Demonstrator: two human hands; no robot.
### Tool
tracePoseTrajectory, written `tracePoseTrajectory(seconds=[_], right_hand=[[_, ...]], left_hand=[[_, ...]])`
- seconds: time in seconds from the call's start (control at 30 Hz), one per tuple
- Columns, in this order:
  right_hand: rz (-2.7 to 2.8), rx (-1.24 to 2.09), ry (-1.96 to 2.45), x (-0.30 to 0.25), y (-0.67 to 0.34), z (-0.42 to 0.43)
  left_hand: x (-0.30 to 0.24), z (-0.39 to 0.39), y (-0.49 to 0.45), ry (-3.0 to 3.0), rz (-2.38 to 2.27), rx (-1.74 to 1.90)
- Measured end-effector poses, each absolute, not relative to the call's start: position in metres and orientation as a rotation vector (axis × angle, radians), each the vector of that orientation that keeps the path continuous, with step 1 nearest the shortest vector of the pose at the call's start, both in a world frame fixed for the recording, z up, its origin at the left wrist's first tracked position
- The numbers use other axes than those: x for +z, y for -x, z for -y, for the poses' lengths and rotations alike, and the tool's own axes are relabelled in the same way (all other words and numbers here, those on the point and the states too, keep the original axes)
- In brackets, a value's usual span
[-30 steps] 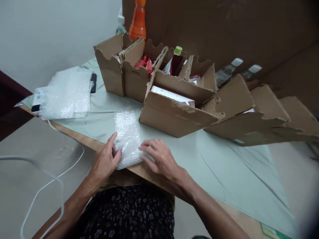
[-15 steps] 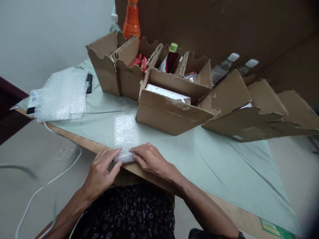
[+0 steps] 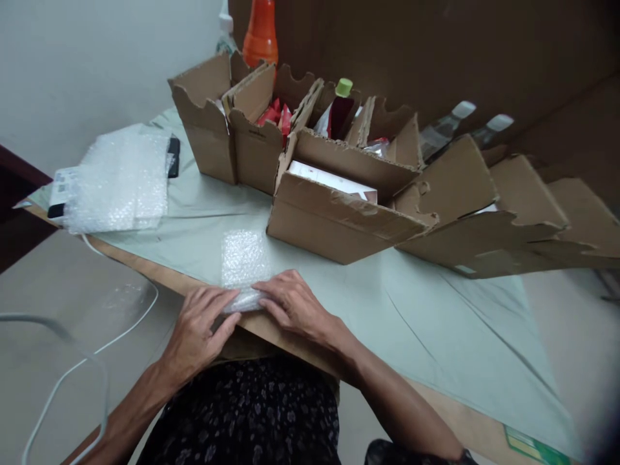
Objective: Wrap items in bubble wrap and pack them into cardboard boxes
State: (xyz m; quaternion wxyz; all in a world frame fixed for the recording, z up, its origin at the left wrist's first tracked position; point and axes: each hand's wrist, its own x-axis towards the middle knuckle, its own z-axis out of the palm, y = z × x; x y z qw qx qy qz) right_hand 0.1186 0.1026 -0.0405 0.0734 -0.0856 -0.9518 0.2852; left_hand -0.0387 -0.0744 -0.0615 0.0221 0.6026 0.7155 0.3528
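A small sheet of bubble wrap (image 3: pixel 246 257) lies at the table's front edge, its near end rolled into a thick fold. My left hand (image 3: pixel 201 326) grips the left end of that roll between thumb and fingers. At the right end, my right hand (image 3: pixel 290 302) pinches the roll the same way, fingertips on top and thumb on the near side. The far part of the sheet lies flat on the pale green cloth (image 3: pixel 339 303). Whether anything is wrapped inside the roll, I cannot tell.
A stack of larger bubble wrap sheets (image 3: pixel 121 181) lies at the left, partly over a black object (image 3: pixel 173 157). Several cardboard bins (image 3: pixel 339 223) line the back, with an orange bottle (image 3: pixel 261 35) behind. A white cable (image 3: pixel 128 332) hangs at the left.
The rolled near end has turned slightly away from me, and the flat part of the sheet is a little shorter. Both hands keep their hold; the view has shifted slightly.
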Motion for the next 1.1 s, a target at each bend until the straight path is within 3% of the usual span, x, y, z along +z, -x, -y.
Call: tracePoseTrajectory(seconds=[0.23, 0.47, 0.67, 0.77, 0.93, 1.1], right_hand=[[2.914, 0.535, 0.229, -0.033, -0.122, -0.104], [2.887, 0.881, 0.328, -0.036, -0.115, -0.118], [2.888, 0.605, 0.264, -0.034, -0.116, -0.112], [2.956, 0.668, 0.251, -0.041, -0.099, -0.118], [2.691, 1.076, 0.634, -0.028, -0.101, -0.112], [2.527, 1.271, 0.654, -0.016, -0.143, -0.085]], left_hand=[[-0.074, 0.051, 0.055, -1.729, -2.381, 1.069], [-0.068, 0.063, 0.047, -1.809, -2.252, 1.138], [-0.071, 0.044, 0.063, -1.632, -2.408, 1.094], [-0.063, 0.05, 0.06, -1.246, -2.469, 1.268], [-0.053, 0.069, 0.032, -0.325, -1.775, 1.625], [-0.069, 0.056, 0.018, -0.134, -1.479, 1.613]])
